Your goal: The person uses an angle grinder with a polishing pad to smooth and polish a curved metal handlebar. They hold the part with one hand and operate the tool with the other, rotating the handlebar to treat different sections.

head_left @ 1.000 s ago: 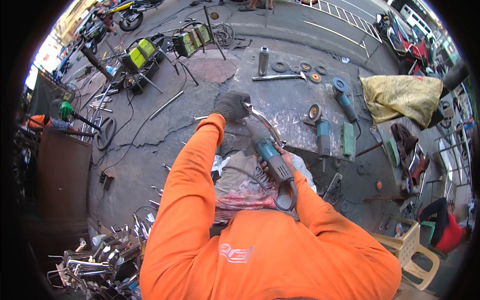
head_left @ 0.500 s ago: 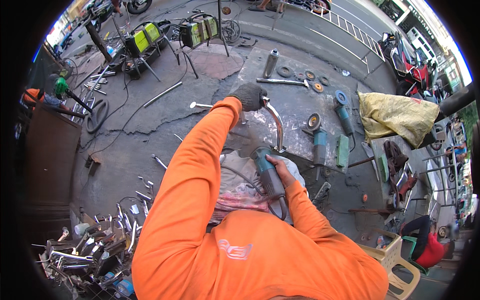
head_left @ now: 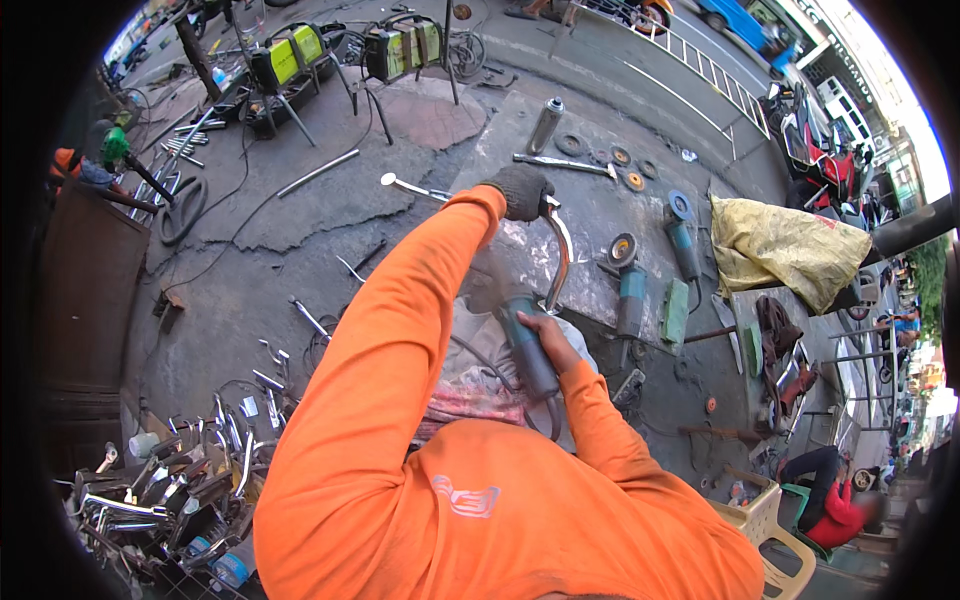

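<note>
In a dark work glove, my left hand (head_left: 522, 192) is closed around the upper end of a bent, shiny metal pipe (head_left: 563, 250). The pipe curves down toward my lap. A teal and black angle grinder (head_left: 528, 352) is gripped by my bare right hand (head_left: 556, 343), thumb along its body. Its front end is a blur near the pipe's lower end; whether they touch I cannot tell. A rod with a pale round end (head_left: 388, 180) shows left of my glove, partly hidden by my sleeve. The grinder's cord runs over my lap.
On the worktable (head_left: 500, 240) lie another grinder with a flap wheel (head_left: 630, 290), a third grinder (head_left: 682, 235), several discs (head_left: 620, 156), a spray can (head_left: 545, 125) and a green block (head_left: 675, 310). Metal parts (head_left: 170, 500) are heaped at lower left. A yellow sack (head_left: 785, 250) hangs at right.
My gloved left hand and the pipe have shifted slightly right. The grinder stays near the pipe's lower end, in my right hand. The view has turned a little; a blue vehicle appears at upper right.
</note>
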Demonstrator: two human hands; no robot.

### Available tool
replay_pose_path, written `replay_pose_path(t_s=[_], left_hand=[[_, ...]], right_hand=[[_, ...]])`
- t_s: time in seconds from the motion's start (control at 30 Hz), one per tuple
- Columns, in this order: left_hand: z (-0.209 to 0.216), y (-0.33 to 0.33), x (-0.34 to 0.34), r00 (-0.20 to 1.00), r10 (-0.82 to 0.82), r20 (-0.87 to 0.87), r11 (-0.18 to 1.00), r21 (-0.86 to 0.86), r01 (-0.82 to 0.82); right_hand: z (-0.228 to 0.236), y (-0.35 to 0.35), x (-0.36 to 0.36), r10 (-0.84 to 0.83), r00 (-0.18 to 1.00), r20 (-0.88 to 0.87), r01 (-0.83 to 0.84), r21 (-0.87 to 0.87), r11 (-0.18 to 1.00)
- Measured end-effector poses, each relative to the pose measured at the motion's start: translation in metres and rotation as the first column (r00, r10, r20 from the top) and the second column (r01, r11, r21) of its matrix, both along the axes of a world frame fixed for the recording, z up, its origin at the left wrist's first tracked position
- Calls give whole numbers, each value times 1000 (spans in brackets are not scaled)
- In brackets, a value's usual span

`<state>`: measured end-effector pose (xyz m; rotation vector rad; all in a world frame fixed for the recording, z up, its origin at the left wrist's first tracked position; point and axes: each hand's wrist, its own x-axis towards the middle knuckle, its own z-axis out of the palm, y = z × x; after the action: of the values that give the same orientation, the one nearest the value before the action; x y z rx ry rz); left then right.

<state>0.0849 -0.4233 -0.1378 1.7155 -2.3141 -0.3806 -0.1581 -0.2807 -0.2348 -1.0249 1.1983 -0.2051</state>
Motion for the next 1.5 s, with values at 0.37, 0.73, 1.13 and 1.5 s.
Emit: replay_pose_path(t_s=[0.37, 0.73, 1.13, 1.5], left_hand=[[-11, 5, -1, 997, 39, -73, 997, -67, -43], [-10, 25, 0, 994, 94, -49, 989, -108, -98], [-20, 42, -5, 978, 194, -78, 943, -259, -208], [-17, 64, -6, 965, 258, -43, 944, -203, -262]], right_hand=[[-22, -17, -4, 162, 978, -133, -193, -270, 943], [-1, -12, -5, 4, 1000, 16, -6, 132, 991], [8, -21, -11, 13, 999, 48, -25, 242, 970], [-12, -32, -14, -264, 935, 236, 147, 421, 895]])
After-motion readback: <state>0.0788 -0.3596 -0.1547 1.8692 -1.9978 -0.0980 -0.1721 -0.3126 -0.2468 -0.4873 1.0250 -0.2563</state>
